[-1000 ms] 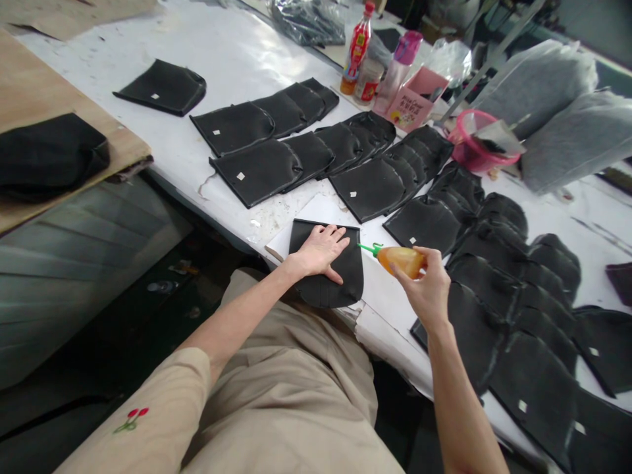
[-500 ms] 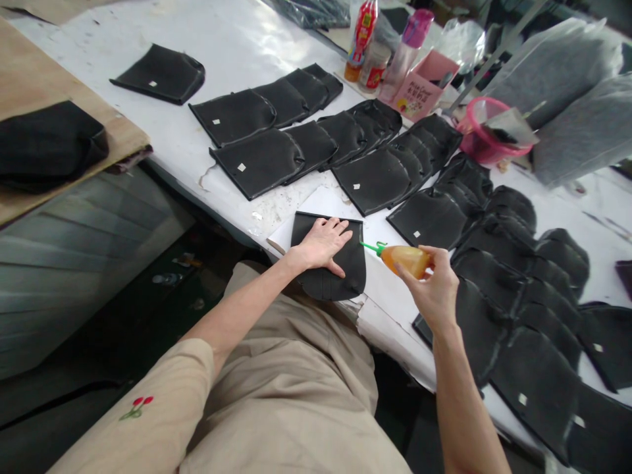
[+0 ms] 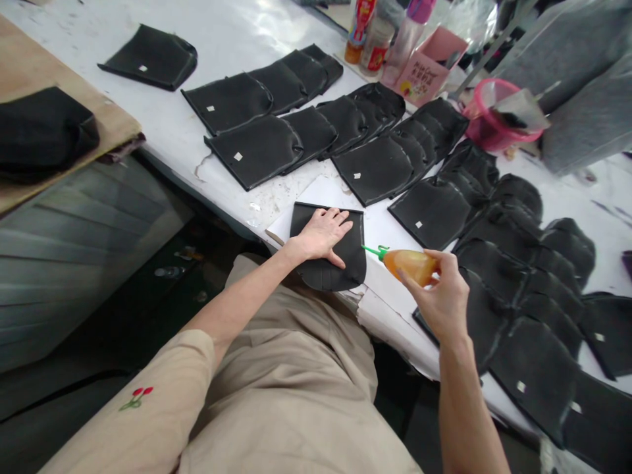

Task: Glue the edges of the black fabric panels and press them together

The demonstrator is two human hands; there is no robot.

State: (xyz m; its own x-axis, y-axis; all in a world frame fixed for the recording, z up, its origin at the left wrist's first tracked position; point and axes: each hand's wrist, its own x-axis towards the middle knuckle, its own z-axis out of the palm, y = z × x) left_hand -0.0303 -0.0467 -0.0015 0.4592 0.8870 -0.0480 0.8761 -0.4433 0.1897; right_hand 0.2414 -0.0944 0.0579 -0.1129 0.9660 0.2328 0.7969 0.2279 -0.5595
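A black leather-like piece point(image 3: 351, 263) with a rounded lower edge lies at the table's near edge, partly on a white sheet point(image 3: 318, 191). My left hand point(image 3: 326, 234) rests flat on it, fingers spread. My right hand point(image 3: 444, 289) grips a squeeze bottle point(image 3: 409, 266) of amber liquid, probably glue, held tilted on its side. Its thin green nozzle points left, and the tip is at the right edge of the black piece. Whether the tip touches the edge I cannot tell.
Overlapping rows of similar black pieces point(image 3: 251, 158) cover the table beyond and to the right. Bottles and a jar point(image 3: 376, 56), a pink box point(image 3: 429, 69) and a pink basket point(image 3: 486, 118) stand at the back. A wooden board point(image 3: 29, 59) juts in at left.
The nozzle tip has moved a little down along the right edge of the black piece, toward me. My left hand stays in place on the piece. The view has shifted slightly.
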